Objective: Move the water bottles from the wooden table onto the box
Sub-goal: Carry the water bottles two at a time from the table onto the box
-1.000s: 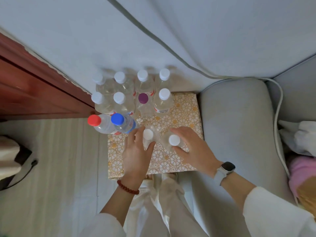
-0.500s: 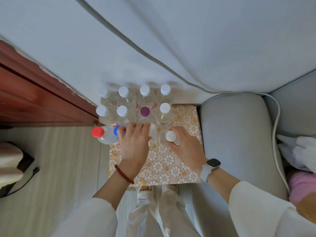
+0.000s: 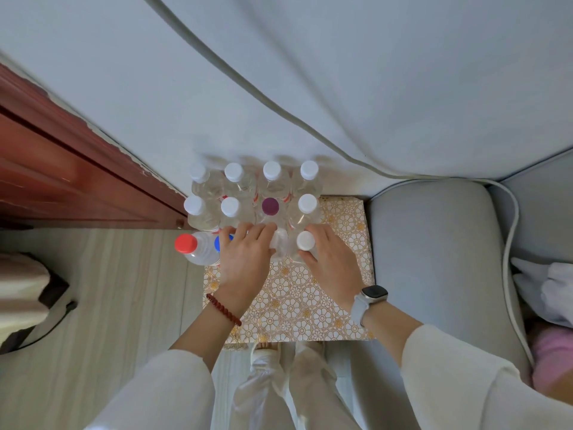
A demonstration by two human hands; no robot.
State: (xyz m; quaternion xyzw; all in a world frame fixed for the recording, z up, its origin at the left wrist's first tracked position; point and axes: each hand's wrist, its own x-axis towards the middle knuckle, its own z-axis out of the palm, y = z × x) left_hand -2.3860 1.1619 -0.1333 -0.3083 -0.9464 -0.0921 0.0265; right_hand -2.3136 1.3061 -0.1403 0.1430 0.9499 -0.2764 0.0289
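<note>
Clear plastic fills both grips: the left hand (image 3: 245, 259) curls round a bottle (image 3: 279, 248) whose cap it hides, and the right hand (image 3: 330, 262) clasps a white-capped bottle (image 3: 305, 242) just beside it, both upright on the floral box (image 3: 310, 305). Left stand blue-capped (image 3: 220, 243) and red-capped (image 3: 186, 243) bottles; farther, two more rows.

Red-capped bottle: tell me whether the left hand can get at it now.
Probably yes: the red-capped bottle stands at the cluster's open left edge, close beside the left hand, with only the blue-capped bottle between.
</note>
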